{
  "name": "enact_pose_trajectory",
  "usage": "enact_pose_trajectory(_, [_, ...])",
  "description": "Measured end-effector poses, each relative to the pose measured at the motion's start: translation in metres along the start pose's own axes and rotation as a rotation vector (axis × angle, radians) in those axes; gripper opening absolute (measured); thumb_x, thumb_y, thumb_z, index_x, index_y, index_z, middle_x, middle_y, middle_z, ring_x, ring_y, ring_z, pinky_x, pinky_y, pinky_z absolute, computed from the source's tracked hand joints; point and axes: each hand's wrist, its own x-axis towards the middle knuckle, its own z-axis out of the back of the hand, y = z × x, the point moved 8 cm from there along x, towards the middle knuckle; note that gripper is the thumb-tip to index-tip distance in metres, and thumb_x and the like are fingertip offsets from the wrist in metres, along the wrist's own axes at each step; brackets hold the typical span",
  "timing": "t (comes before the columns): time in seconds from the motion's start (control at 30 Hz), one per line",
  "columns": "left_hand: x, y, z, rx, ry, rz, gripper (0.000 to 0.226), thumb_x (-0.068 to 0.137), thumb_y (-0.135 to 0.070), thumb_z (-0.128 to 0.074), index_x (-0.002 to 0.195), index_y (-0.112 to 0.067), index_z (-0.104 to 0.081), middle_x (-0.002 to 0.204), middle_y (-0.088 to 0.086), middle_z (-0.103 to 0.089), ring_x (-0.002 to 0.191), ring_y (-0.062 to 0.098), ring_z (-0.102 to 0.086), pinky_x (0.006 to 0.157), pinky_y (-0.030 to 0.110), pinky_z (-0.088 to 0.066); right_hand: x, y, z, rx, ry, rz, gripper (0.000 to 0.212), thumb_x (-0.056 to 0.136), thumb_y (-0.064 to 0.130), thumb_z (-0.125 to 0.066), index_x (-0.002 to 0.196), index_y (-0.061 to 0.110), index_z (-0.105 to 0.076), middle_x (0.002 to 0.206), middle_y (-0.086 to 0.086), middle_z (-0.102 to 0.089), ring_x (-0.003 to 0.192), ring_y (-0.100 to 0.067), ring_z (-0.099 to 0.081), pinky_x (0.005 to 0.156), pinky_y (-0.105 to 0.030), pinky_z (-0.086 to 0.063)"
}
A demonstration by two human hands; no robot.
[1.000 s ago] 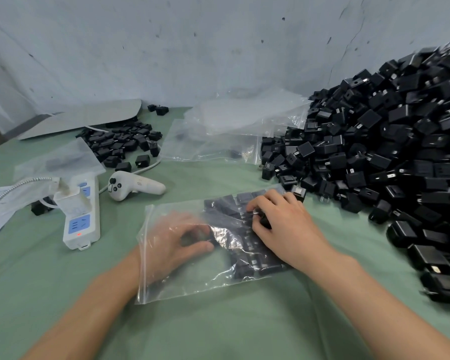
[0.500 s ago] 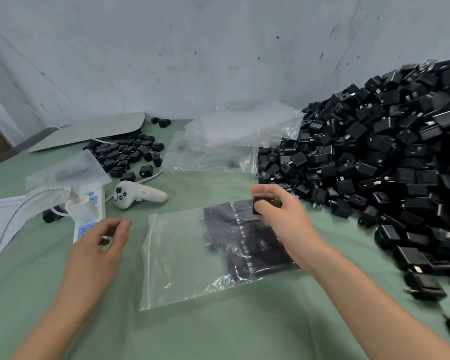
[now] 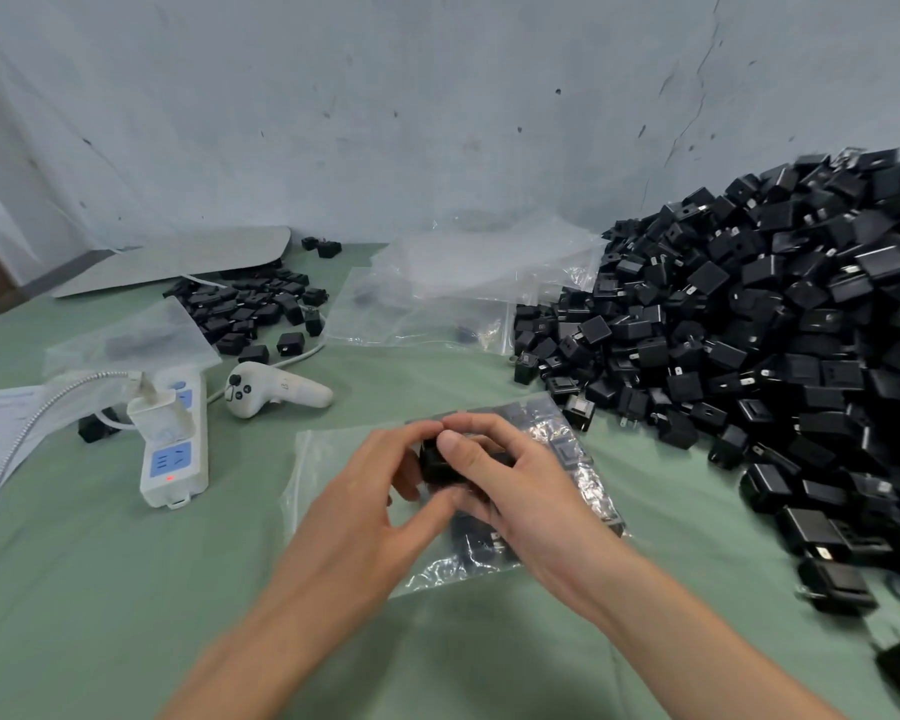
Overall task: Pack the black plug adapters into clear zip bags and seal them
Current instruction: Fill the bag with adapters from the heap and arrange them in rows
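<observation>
Adapter point(image 3: 437, 467) was pinched between left hand point(image 3: 370, 491) and right hand point(image 3: 515, 480) fingers point(image 3: 489, 424) over the bag point(image 3: 328, 459), mid-frame; a fumble could drop it outside.

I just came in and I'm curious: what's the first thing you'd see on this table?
The huge heap of black plug adapters, piled on the right against the wall, grabs the eye first. In the middle, the left hand and right hand together hold one adapter over a clear zip bag that is partly filled. On the left lies a white power strip with a small red light on.
</observation>
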Motion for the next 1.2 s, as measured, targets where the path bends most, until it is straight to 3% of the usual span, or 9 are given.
enact_pose_trajectory(0.13, [0.001, 0.007, 0.008, -0.005, -0.058, 0.04, 0.033, 0.081, -0.059, -0.059, 0.113, -0.051, -0.054, 0.1, -0.019, -0.059, 0.094, 0.009, -0.059, 0.072, 0.011, -0.042, -0.002, 0.002, -0.004, -0.024, 0.047, -0.019, 0.031, 0.081, 0.044, -0.077, 0.105, 0.025, -0.075, 0.111, -0.011, -0.073, 0.097, -0.02, -0.073, 0.081, -0.026, -0.058])
enact_pose_trajectory(0.27, [-0.001, 0.015, 0.012, -0.154, -0.075, 0.137, 0.022, 0.09, -0.055, -0.062, 0.11, -0.046, -0.058, 0.103, -0.017, -0.066, 0.093, 0.009, -0.062, 0.073, 0.012, -0.045, 0.001, 0.002, -0.006, -0.034, 0.082, -0.029, 0.025, 0.089, 0.038, -0.07, 0.11, 0.024, -0.074, 0.116, -0.01, -0.072, 0.099, -0.027, -0.073, 0.082, -0.032, -0.059])
enact_pose_trajectory(0.47, [-0.006, 0.016, 0.009, -0.262, -0.02, 0.212, 0.031, 0.088, -0.048, -0.055, 0.118, -0.038, -0.061, 0.11, -0.023, -0.066, 0.097, 0.004, -0.062, 0.076, 0.008, -0.044, 0.0, 0.004, -0.001, -0.128, 0.034, 0.037, 0.009, 0.093, 0.025, -0.07, 0.1, 0.025, -0.076, 0.097, -0.007, -0.075, 0.086, -0.022, -0.073, 0.07, -0.027, -0.058])
enact_pose_trajectory(0.6, [-0.004, 0.016, 0.006, -0.393, 0.005, 0.267, 0.033, 0.087, -0.041, -0.059, 0.121, -0.039, -0.061, 0.111, -0.019, -0.069, 0.094, 0.007, -0.068, 0.077, 0.012, -0.05, -0.001, 0.009, -0.001, -0.203, -0.04, 0.133, 0.008, 0.091, 0.017, -0.073, 0.098, 0.02, -0.074, 0.086, -0.003, -0.072, 0.077, -0.018, -0.07, 0.063, -0.026, -0.056])
enact_pose_trajectory(0.73, [-0.004, 0.024, -0.001, -0.632, 0.003, 0.383, 0.042, 0.081, -0.034, -0.067, 0.122, -0.029, -0.063, 0.114, -0.009, -0.072, 0.094, 0.018, -0.072, 0.076, 0.026, -0.059, -0.005, 0.011, -0.007, -0.323, -0.076, 0.196, 0.011, 0.09, 0.019, -0.074, 0.097, 0.027, -0.072, 0.085, 0.01, -0.073, 0.064, -0.011, -0.066, 0.062, -0.02, -0.052])
enact_pose_trajectory(0.87, [-0.006, 0.042, -0.002, -0.885, -0.082, 0.518, 0.052, 0.071, -0.024, -0.072, 0.122, -0.018, -0.063, 0.114, 0.004, -0.073, 0.092, 0.017, -0.072, 0.069, 0.022, -0.057, -0.006, 0.018, -0.011, -0.432, 0.003, 0.228, 0.017, 0.092, 0.02, -0.071, 0.101, 0.035, -0.073, 0.09, 0.014, -0.073, 0.066, -0.01, -0.067, 0.064, -0.015, -0.051])
enact_pose_trajectory(1.0, [-0.004, 0.073, 0.024, -0.721, -0.159, 0.535, 0.037, 0.089, -0.007, -0.066, 0.116, -0.032, -0.071, 0.111, 0.001, -0.073, 0.09, 0.01, -0.067, 0.072, 0.018, -0.052, -0.002, 0.024, 0.008, -0.595, -0.102, 0.274, 0.026, 0.094, 0.019, -0.065, 0.099, 0.044, -0.07, 0.081, 0.027, -0.064, 0.07, 0.002, -0.062, 0.06, -0.007, -0.041])
enact_pose_trajectory(1.1, [-0.011, 0.104, 0.053, -0.584, -0.216, 0.601, 0.045, 0.093, -0.002, -0.059, 0.112, -0.041, -0.071, 0.105, -0.004, -0.074, 0.09, 0.01, -0.067, 0.08, 0.026, -0.046, 0.0, 0.036, 0.028, -0.868, -0.205, 0.35, 0.024, 0.094, 0.018, -0.063, 0.1, 0.04, -0.069, 0.101, 0.023, -0.062, 0.078, 0.004, -0.059, 0.068, -0.008, -0.039])
enact_pose_trajectory(1.2, [-0.023, 0.132, 0.085, -0.385, -0.308, 0.686, 0.034, 0.095, -0.007, -0.059, 0.108, -0.038, -0.064, 0.109, 0.0, -0.073, 0.092, 0.016, -0.067, 0.091, 0.037, -0.049, 0.002, 0.042, 0.034, -1.239, -0.206, 0.436, 0.021, 0.094, 0.018, -0.061, 0.109, 0.033, -0.067, 0.109, 0.021, -0.053, 0.086, -0.003, -0.058, 0.077, -0.016, -0.043])
